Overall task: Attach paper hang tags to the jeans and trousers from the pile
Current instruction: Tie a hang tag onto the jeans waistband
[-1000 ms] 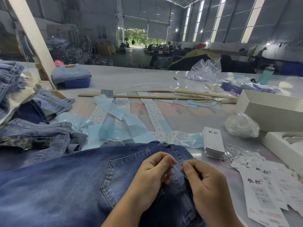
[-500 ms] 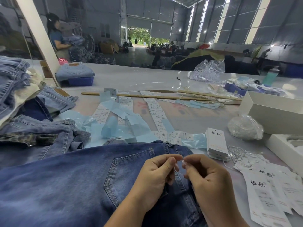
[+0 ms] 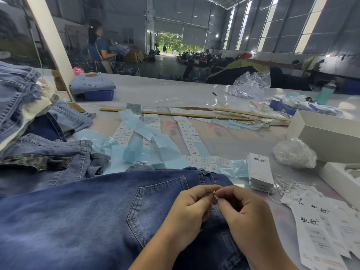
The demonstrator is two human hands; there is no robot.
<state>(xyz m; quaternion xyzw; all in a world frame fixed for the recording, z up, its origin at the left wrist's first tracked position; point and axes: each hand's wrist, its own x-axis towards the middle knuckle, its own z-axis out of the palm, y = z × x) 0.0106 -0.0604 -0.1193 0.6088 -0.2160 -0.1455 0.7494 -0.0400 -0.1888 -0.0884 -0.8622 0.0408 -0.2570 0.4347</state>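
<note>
Dark blue jeans [image 3: 93, 211] lie flat before me, back pocket up, waistband toward the table's middle. Above the waistband area my left hand [image 3: 187, 213] and my right hand [image 3: 251, 217] meet fingertip to fingertip. Both pinch a thin white tag string [image 3: 215, 196] between thumb and forefinger. Where the string runs below my fingers is hidden. A stack of white hang tags [image 3: 260, 172] stands just right of the waistband. Loose hang tags [image 3: 321, 227] with white strings [image 3: 288, 187] lie spread at the right. A pile of jeans [image 3: 23, 106] rises at the left.
Strips of white size stickers [image 3: 187, 131] and pale blue backing paper [image 3: 148, 149] cover the table's middle. A wooden ruler [image 3: 175, 113] lies beyond them. White boxes [image 3: 327, 133] and a plastic bag [image 3: 294, 152] sit at the right. A person [image 3: 98, 47] carries folded jeans at the far left.
My two hands have drawn together until the fingertips touch, shortening the string between them. The person in the background has stood up and moved right with a bundle of jeans.
</note>
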